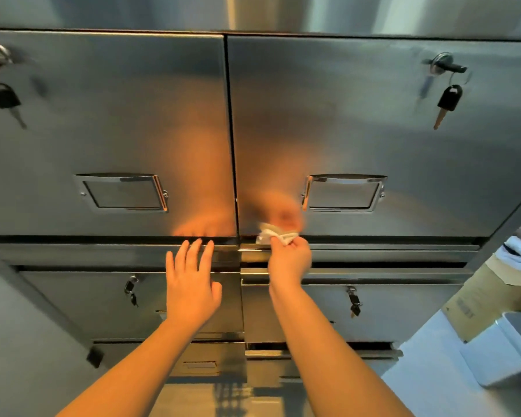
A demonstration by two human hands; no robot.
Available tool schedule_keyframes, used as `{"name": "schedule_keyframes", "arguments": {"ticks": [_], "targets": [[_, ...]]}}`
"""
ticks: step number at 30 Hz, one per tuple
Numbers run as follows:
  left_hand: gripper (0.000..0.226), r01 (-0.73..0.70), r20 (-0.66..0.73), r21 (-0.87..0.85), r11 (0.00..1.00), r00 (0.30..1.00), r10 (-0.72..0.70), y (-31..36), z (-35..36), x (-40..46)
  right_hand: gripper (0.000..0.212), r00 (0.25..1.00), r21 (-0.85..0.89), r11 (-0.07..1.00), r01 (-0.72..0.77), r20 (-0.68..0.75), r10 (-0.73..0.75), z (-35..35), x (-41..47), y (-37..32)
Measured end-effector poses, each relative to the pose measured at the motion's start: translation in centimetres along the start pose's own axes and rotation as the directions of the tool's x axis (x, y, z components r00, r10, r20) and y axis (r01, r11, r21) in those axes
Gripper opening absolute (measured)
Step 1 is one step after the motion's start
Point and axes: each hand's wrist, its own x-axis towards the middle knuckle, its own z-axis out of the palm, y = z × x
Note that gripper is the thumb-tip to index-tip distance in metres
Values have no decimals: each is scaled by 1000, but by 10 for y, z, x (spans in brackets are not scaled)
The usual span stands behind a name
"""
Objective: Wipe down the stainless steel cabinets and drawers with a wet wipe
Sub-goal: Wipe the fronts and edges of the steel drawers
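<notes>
Two brushed stainless steel cabinet doors (358,130) side by side above steel drawers (373,311). Crumpled white wet wipe (275,234) pinched in right hand (289,260) against right door's bottom edge. Left hand (191,284) spread wide, fingertips below left door.

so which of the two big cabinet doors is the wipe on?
The right door, with the clearly seen black key. The right hand presses the wet wipe at its bottom-left corner; the left door gets no wipe.

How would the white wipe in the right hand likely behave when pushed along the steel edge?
The wipe looks crumpled in the right hand, so probably floppy and light. It would likely bunch rather than slide flat along the cabinet door.
</notes>
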Motion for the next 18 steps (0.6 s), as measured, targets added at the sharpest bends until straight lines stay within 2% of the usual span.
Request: {"name": "schedule_keyframes", "arguments": {"ticks": [2,6,10,13,16,18], "targets": [[79,23,48,7,1000,999,-23,-16,-2,-1,13,998,1,1000,2,-59,-2,-13,10,-1],[84,-28,87,-25,999,996,30,-30,2,-1,16,983,46,999,25,-182,-16,-28,21,-2],[86,-55,115,-39,998,992,60,-38,4,-1,16,998,-31,999,39,-46,-41,16,-13,4],[86,-66,137,-81,995,988,77,-43,1,-1,18,997,16,1000,20,80,-22,43,-40,7],[82,-62,129,-203,977,988,89,-49,-6,-1,26,992,34,999,42,120,-45,41,-50,11],[79,-50,99,-268,962,992,79,-55,-12,-3,28,986,-2,994,110,128,-108,34,-56,16]]}}
